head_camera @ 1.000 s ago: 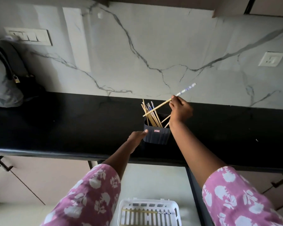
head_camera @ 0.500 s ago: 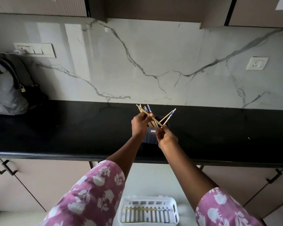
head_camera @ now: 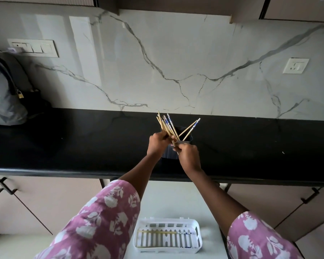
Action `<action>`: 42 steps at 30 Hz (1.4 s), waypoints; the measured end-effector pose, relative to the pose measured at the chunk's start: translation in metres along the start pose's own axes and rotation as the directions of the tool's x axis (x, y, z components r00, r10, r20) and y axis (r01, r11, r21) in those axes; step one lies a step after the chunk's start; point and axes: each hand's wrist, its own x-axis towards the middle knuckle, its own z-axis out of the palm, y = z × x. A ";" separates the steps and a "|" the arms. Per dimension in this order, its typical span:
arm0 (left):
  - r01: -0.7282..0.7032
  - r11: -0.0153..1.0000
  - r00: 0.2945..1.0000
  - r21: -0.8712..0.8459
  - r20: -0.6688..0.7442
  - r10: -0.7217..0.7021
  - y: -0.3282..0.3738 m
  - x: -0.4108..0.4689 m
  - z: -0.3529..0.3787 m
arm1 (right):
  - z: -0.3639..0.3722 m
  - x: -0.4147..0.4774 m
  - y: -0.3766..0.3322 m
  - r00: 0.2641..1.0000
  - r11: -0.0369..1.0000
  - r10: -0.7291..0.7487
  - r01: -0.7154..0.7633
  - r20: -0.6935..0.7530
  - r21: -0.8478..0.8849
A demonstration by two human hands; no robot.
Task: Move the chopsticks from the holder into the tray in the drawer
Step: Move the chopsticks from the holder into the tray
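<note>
A dark holder (head_camera: 168, 153) stands on the black counter (head_camera: 82, 146), mostly hidden behind my hands. Several wooden chopsticks (head_camera: 166, 122) with blue-patterned ends fan out of it; two lean to the right (head_camera: 193, 124). My left hand (head_camera: 157, 143) is closed around the bundle at the holder's left rim. My right hand (head_camera: 187, 156) sits in front of the holder, pinching the lower end of a chopstick that crosses the bundle. Below, a white slotted tray (head_camera: 167, 248) lies in the open drawer (head_camera: 176, 200) with a chopstick (head_camera: 163, 232) lying across it.
A grey bag (head_camera: 4, 103) rests on the counter's far left under a switch panel (head_camera: 33, 48). A wall socket (head_camera: 295, 65) is on the marble backsplash at right. Cabinet doors with black handles (head_camera: 310, 197) flank the drawer.
My right hand brought its lifted chopstick down from above the holder to in front of it. My left hand moved from the holder's side up onto the chopstick bundle.
</note>
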 end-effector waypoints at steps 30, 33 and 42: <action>0.469 0.504 0.688 0.725 0.057 -0.723 -0.159 -0.004 -0.020 | 0.119 -0.170 0.074 0.504 0.979 0.088 0.114 0.859 -0.167; 0.507 0.488 0.650 0.711 0.056 -0.758 -0.158 0.000 -0.017 | 0.127 -0.181 0.076 0.475 0.976 0.113 0.111 0.873 -0.187; 0.481 0.435 0.630 0.761 0.044 -0.775 -0.154 0.004 -0.016 | 0.148 -0.194 0.066 0.380 0.974 0.169 0.077 0.910 -0.213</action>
